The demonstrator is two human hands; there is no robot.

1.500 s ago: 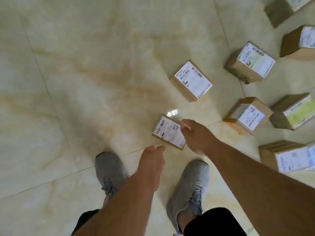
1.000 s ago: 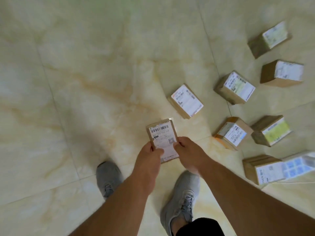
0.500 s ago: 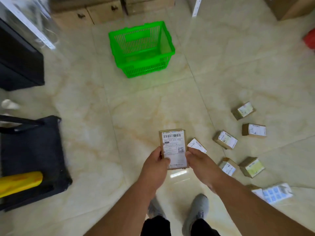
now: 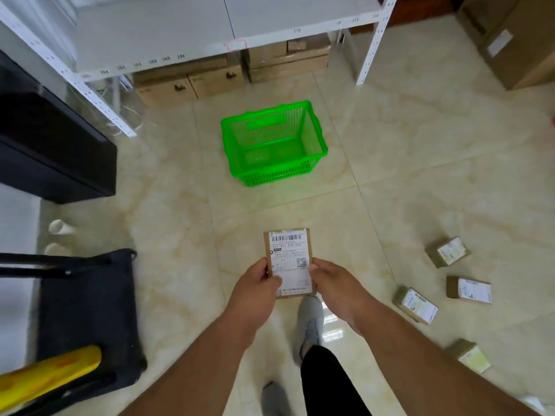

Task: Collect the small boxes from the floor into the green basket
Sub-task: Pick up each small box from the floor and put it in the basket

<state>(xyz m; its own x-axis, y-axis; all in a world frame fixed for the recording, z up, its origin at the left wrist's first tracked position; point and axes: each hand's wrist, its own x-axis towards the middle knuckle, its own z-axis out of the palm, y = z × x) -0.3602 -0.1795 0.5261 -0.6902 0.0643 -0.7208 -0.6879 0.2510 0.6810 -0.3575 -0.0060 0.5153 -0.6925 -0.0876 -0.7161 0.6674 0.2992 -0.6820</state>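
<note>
A small flat cardboard box [image 4: 289, 250] with a white barcode label is held in front of me, label up. My left hand [image 4: 258, 280] grips its left edge and my right hand [image 4: 336, 283] grips its right edge. The green basket [image 4: 318, 145] stands on the floor ahead, its inside bare as far as I see. Several more small labelled boxes lie on the floor to the right, among them one [image 4: 447, 252], another [image 4: 468, 290] and a third [image 4: 416, 304].
A white shelf rack [image 4: 156, 34] with cardboard cartons [image 4: 186, 84] under it stands behind the basket. A black cabinet [image 4: 54, 151] and a black bag [image 4: 87, 310] with a yellow roll [image 4: 51, 370] are on the left. A big carton [image 4: 510, 40] is far right.
I picked the box off the floor with both hands and straightened up. The view swung up and forward, bringing the basket and shelves into sight; the basket is now closer.
</note>
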